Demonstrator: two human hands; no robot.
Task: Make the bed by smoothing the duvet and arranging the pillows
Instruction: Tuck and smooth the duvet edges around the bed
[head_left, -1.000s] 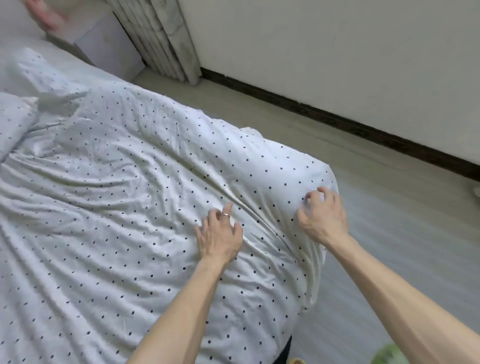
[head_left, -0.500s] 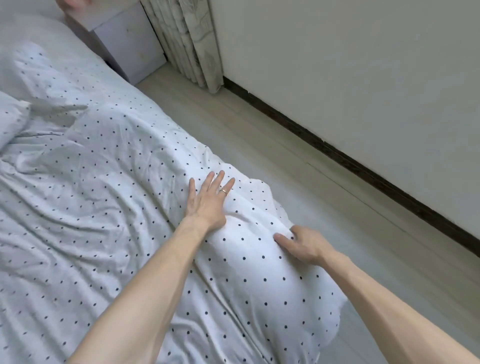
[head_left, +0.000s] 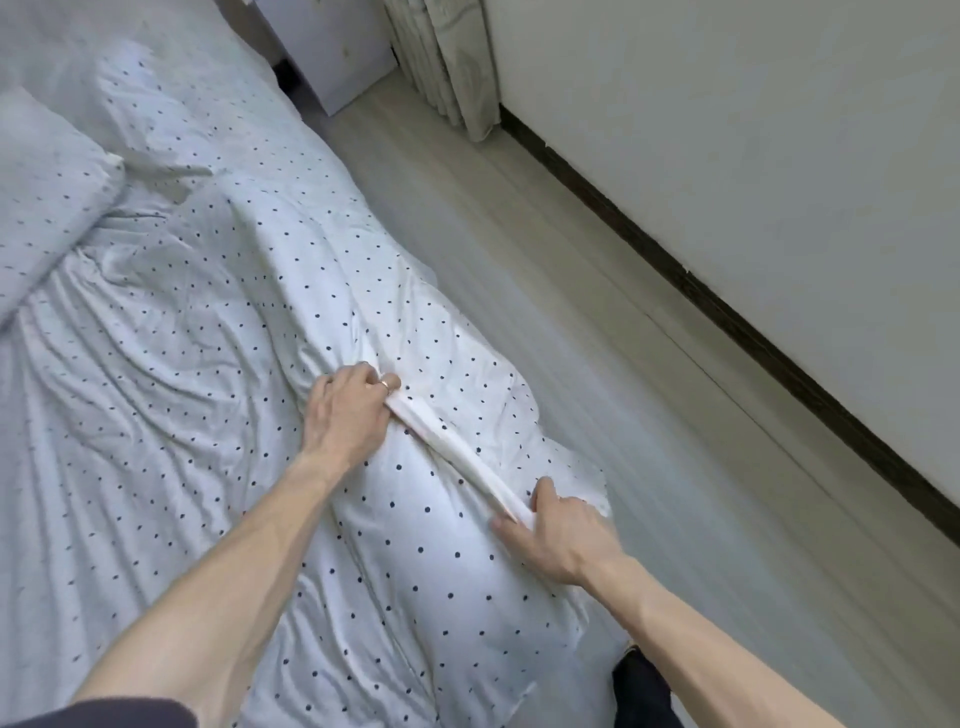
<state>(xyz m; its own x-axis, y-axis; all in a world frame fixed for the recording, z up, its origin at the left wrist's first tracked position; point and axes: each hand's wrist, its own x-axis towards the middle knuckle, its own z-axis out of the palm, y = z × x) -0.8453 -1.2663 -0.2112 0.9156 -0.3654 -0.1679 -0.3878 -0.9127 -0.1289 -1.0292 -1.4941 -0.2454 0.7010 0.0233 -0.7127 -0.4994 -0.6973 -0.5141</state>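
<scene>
A white duvet (head_left: 208, 415) with small dark dots covers the bed, creased in long folds. Along its right edge a taut ridge of fabric runs between my two hands. My left hand (head_left: 348, 410), with a ring on one finger, pinches the far end of that ridge. The near end is gripped by my right hand (head_left: 558, 530), close to the duvet's corner. A dotted pillow (head_left: 47, 197) lies at the upper left, partly out of frame, its corner over the duvet's top.
Pale wooden floor (head_left: 649, 395) runs along the bed's right side to a white wall with a dark skirting board (head_left: 753, 322). A white bedside cabinet (head_left: 332, 52) and a curtain (head_left: 447, 67) stand at the head end.
Both hands lay flat on the duvet's edge half a second ago; now each has closed on the fabric, pulling a tight ridge between them. The view has shifted toward the head of the bed.
</scene>
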